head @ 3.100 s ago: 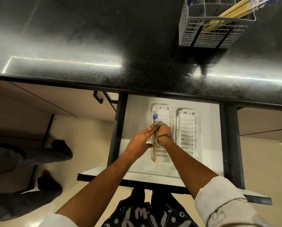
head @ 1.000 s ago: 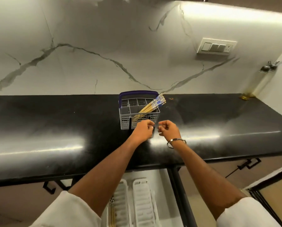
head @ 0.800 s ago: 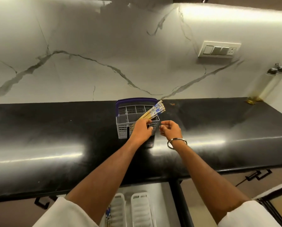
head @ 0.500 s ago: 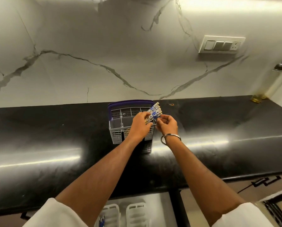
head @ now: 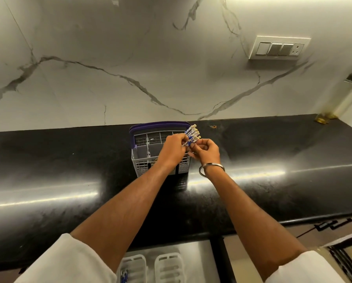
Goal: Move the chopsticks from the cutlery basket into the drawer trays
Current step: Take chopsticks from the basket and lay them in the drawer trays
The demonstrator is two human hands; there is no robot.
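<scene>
The chopsticks (head: pixel 192 135) are being held as a bundle over the right side of the basket (head: pixel 150 144), their long axis slanting up and to the right. Their blue-and-white patterned ends are pointing up-right toward the wall, fanned slightly past the basket's rim; the lower ends are hidden behind the hands, inside the basket. The bundle is being gripped by the left hand (head: pixel 172 149), whose fingers are curled round it just below the patterned ends. One or two sticks at the lower edge of the fan are being pinched by the right hand (head: pixel 206 150), with its fingertips closed on them; how many cannot be told. A metal bangle (head: pixel 211 168) is being worn on the right wrist.

No writing or brand is readable anywhere; the marks on the chopsticks are only a pattern.

The basket, grey mesh with a purple handle, is standing on a glossy black counter (head: pixel 58 170), near the back wall. Strip lighting is being reflected along the counter. Behind it a white marble-look wall (head: pixel 109 58) with grey veins is seen, carrying a switch plate (head: pixel 279 48) at upper right. Below the counter edge an open drawer (head: pixel 199 260) is showing two white slotted trays (head: pixel 169 266), and beside the left tray patterned chopstick ends (head: pixel 123 274) are lying. White sleeves are covering both upper arms.
</scene>
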